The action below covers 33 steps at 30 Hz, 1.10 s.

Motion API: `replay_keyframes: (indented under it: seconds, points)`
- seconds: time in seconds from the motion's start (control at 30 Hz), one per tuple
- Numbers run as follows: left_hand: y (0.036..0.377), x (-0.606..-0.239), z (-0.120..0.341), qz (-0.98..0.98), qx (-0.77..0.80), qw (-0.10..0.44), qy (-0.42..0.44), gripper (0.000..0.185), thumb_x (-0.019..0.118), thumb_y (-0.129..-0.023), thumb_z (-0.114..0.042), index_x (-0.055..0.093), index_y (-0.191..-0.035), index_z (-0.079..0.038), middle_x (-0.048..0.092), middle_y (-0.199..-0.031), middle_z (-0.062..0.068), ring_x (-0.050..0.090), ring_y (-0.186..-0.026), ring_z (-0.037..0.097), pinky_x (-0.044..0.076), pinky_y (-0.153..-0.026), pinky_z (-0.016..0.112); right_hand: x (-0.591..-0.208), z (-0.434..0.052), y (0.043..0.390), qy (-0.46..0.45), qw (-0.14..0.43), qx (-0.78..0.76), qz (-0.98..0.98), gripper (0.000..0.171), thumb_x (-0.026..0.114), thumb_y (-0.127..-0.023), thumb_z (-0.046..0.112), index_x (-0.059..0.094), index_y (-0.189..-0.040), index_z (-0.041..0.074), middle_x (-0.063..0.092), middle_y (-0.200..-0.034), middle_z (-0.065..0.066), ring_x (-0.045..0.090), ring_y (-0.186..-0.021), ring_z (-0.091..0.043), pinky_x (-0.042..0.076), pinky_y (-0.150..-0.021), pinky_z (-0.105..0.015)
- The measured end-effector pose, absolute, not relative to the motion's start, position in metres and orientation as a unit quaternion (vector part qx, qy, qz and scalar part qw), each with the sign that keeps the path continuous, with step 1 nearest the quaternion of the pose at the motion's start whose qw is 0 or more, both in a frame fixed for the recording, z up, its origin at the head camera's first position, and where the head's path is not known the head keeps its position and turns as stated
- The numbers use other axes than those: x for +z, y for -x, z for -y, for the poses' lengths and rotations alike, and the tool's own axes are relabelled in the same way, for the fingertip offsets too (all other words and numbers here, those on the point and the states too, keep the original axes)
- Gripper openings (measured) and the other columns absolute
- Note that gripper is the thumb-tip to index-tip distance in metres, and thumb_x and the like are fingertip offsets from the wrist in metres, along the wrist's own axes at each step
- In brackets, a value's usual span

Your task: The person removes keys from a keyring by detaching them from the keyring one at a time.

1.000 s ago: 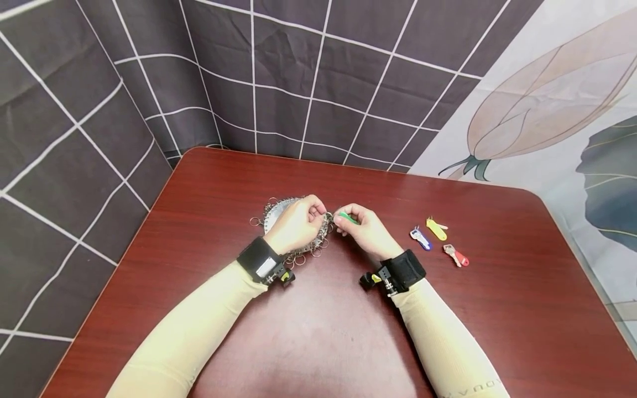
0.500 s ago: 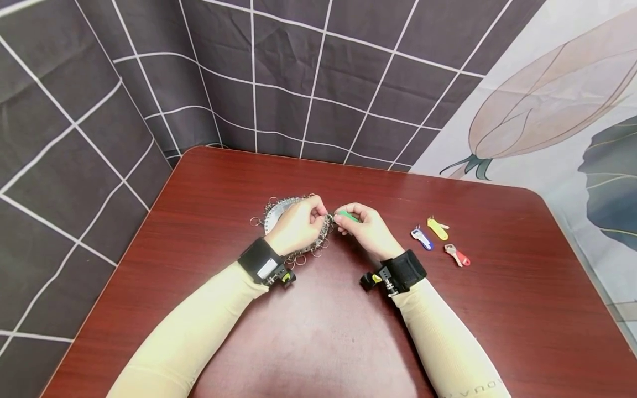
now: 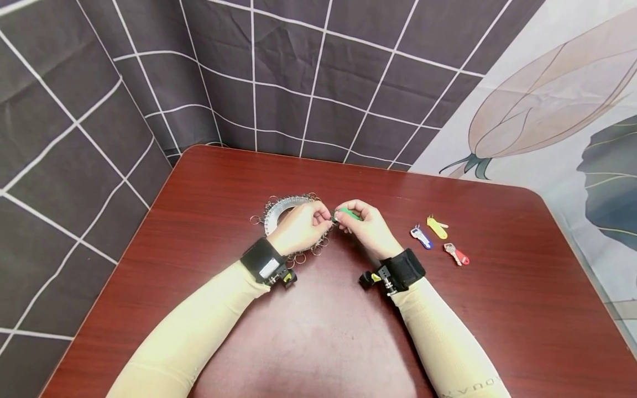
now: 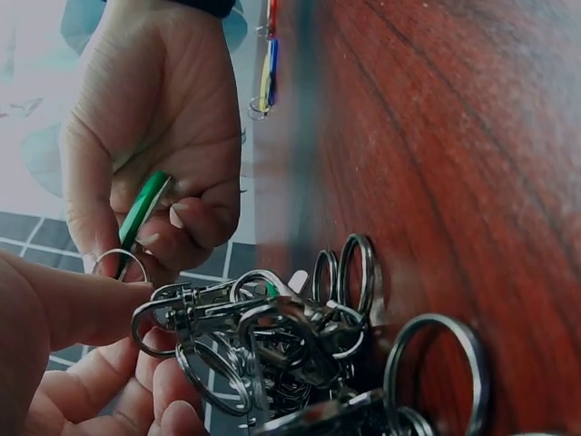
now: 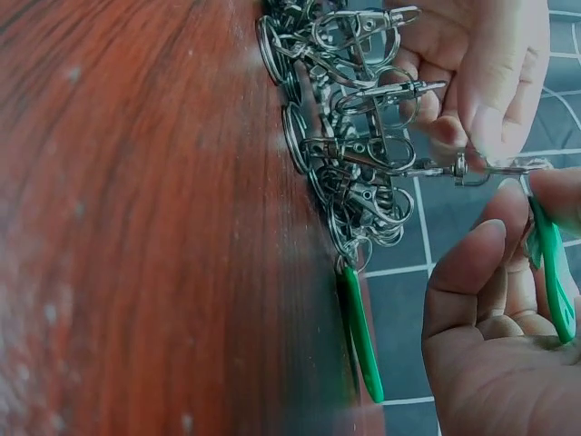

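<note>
Near the middle of the red-brown table (image 3: 497, 331), two cream sleeves with black wrist straps. Just beyond, left hand (image 3: 298, 226), grip pinching one clasp (image 5: 458, 168) of the ring of metal clasps and split rings (image 3: 291, 213); ring lying flat on the table under and beside that hand. Right hand (image 3: 365, 228) touching distance away, grip pinching a green key tag (image 3: 346, 214) by its small split ring (image 4: 118, 263), right at the held clasp. Another green tag (image 5: 361, 331) already hanging from the bunch. Further right, apart: blue key tag (image 3: 421, 237), yellow key tag (image 3: 436, 228), red key tag (image 3: 457, 255). Beyond, grey grid-pattern cloth (image 3: 249, 72).
</note>
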<state>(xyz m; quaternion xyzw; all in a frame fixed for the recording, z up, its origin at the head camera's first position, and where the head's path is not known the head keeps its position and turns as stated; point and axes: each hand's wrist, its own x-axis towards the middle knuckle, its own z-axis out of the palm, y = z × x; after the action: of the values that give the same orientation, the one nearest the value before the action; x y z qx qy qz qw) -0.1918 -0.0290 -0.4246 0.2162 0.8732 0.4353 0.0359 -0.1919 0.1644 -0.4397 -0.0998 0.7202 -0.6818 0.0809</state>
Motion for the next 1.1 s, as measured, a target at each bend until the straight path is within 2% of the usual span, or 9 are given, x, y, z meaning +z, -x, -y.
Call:
replay_keyframes:
  seconds: [0.17, 0.3, 0.6, 0.87, 1.1]
  points:
    - [0.192, -0.425, 0.028, -0.869, 0.442, 0.030, -0.223, 0.008, 0.069, -0.087, -0.018, 0.061, -0.088, -0.016, 0.061, -0.078, -0.005, 0.058, -0.072, 0.009, 0.048, -0.066, 0.025, -0.439, -0.168, 0.193, 0.122, 0.077, -0.656, -0.741, 0.018, 0.066, -0.090, 0.010, 0.063, -0.106, 0.000, 0.063, -0.084, -0.008, 0.054, -0.073, -0.030, 0.046, -0.059, -0.032]
    - [0.192, -0.424, 0.028, -0.869, 0.440, 0.030, -0.224, 0.010, 0.068, -0.085, -0.016, 0.059, -0.086, -0.017, 0.060, -0.078, -0.004, 0.057, -0.073, 0.010, 0.047, -0.067, 0.026, -0.435, -0.173, 0.194, 0.147, 0.078, -0.604, -0.779, 0.019, 0.067, -0.091, 0.015, 0.064, -0.105, 0.003, 0.062, -0.086, -0.011, 0.054, -0.076, -0.035, 0.048, -0.061, -0.035]
    - [0.191, -0.421, 0.028, -0.874, 0.431, 0.020, -0.226, 0.012, 0.065, -0.083, -0.010, 0.056, -0.089, -0.015, 0.059, -0.080, -0.003, 0.057, -0.075, 0.010, 0.047, -0.068, 0.025, -0.415, -0.181, 0.195, 0.218, 0.045, -0.436, -0.872, 0.011, 0.069, -0.090, 0.017, 0.063, -0.097, 0.012, 0.064, -0.088, 0.000, 0.057, -0.077, -0.017, 0.046, -0.068, -0.025]
    - [0.198, -0.421, 0.027, -0.861, 0.434, 0.017, -0.265, 0.007, 0.061, -0.086, -0.008, 0.058, -0.091, -0.012, 0.060, -0.081, -0.001, 0.058, -0.075, 0.011, 0.049, -0.068, 0.024, -0.411, -0.182, 0.193, 0.263, 0.002, -0.350, -0.899, 0.010, 0.066, -0.092, 0.015, 0.060, -0.099, 0.011, 0.063, -0.089, 0.001, 0.056, -0.078, -0.015, 0.048, -0.072, -0.038]
    - [0.201, -0.416, 0.030, -0.877, 0.387, 0.022, -0.285, 0.005, 0.061, -0.086, -0.007, 0.058, -0.089, -0.010, 0.059, -0.077, 0.000, 0.056, -0.072, 0.012, 0.048, -0.065, 0.024, -0.414, -0.183, 0.193, 0.310, -0.032, -0.308, -0.899, 0.009, 0.065, -0.092, 0.010, 0.059, -0.098, 0.011, 0.062, -0.087, 0.003, 0.053, -0.072, -0.013, 0.046, -0.067, -0.031]
